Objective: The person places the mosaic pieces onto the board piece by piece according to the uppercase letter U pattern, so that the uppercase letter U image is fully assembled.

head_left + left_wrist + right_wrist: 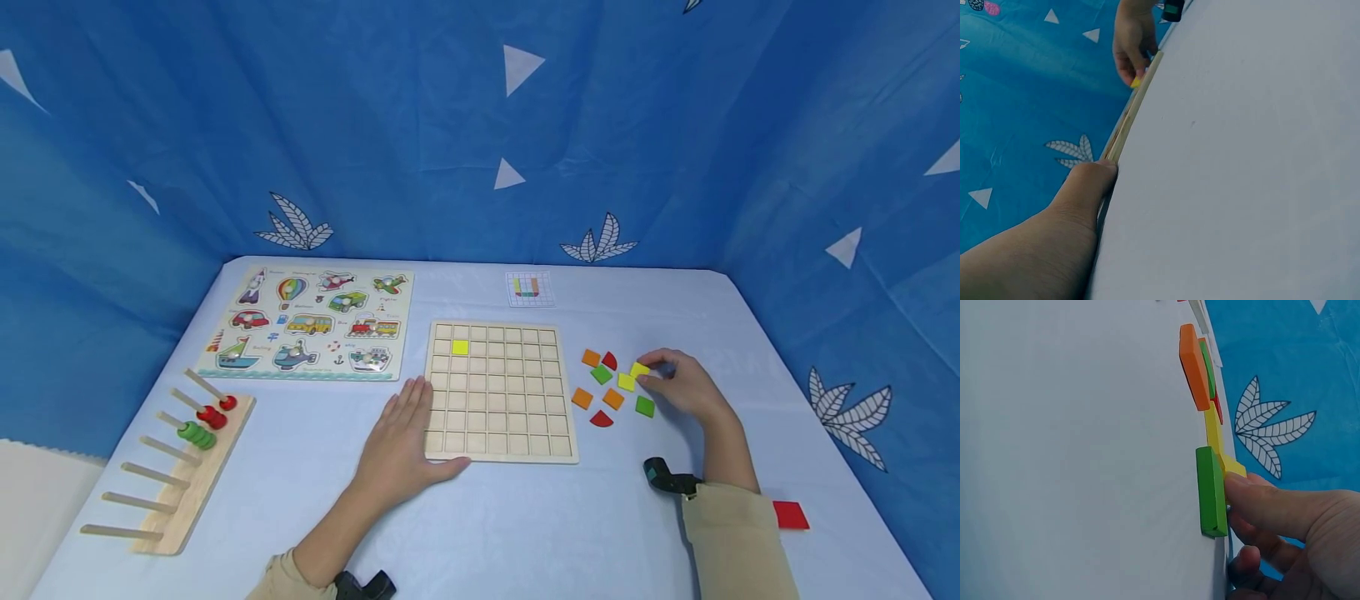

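- Your right-hand grip (684, 387) is clamped on a yellow tile (640, 369), thumb against it with fingertips on the other side.
- That tile's at about 3 o'clock from the middle of the grid board (498, 382), in among the loose pieces. It looks tipped up a bit; can't tell if it's totally clear of the tabletop (510, 533).
- Your left-hand grip (393, 452) isn't clamped on anything, fingers out straight along the board's 9 o'clock edge, thumb out by the 6 o'clock edge.
- Handling-wise, I'd guess the tile's super light and stiff, probably painted wood. No squish, and I wouldn't call it fragile.
- It looks smooth, so it could skid or twist if you only catch a corner. I'd pinch two opposite edges, thumb vs. index, nice and gentle.
- Watch the crowd: another yellow tile (626, 382) is right by it at about 8 o'clock, and a green tile (645, 407) is close at 6 o'clock. A sloppy pinch could nudge either.
- The board looks thin and rigid. I'd steady it flat by the rim, like your left is placed, so the cells stay uncovered.
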`<state>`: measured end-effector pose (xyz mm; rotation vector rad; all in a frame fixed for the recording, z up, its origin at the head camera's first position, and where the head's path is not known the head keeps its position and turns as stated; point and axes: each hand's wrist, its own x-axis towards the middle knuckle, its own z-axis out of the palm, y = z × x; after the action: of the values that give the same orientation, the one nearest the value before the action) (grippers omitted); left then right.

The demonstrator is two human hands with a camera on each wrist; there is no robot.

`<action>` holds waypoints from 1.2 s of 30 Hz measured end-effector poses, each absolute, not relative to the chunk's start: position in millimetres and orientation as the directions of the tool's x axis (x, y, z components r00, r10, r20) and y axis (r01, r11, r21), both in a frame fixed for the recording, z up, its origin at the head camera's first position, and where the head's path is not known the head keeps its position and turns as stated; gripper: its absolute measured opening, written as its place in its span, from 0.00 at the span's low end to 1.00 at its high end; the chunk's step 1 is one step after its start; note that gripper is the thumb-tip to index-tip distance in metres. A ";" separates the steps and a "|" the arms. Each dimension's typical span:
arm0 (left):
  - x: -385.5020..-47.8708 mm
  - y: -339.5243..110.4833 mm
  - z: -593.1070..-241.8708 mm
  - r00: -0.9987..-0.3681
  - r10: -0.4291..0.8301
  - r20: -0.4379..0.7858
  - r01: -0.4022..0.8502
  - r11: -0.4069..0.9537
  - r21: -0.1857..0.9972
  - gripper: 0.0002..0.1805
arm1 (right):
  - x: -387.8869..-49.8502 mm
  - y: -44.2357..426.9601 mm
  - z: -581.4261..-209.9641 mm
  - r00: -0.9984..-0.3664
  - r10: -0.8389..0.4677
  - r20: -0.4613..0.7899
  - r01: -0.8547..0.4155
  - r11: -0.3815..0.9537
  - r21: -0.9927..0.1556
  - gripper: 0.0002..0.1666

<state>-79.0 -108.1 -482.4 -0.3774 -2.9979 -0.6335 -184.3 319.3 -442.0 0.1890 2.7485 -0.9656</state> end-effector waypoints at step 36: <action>-79.6 -108.3 -483.4 -0.970 0.225 0.092 0.243 0.887 0.392 0.69 | -201.4 249.5 -433.0 -0.990 -0.040 -0.137 0.069 0.710 -0.701 0.15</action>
<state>-79.6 -108.3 -483.4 -0.3736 -3.0094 -0.6343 -201.4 249.5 -433.0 0.0236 2.7719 -1.1443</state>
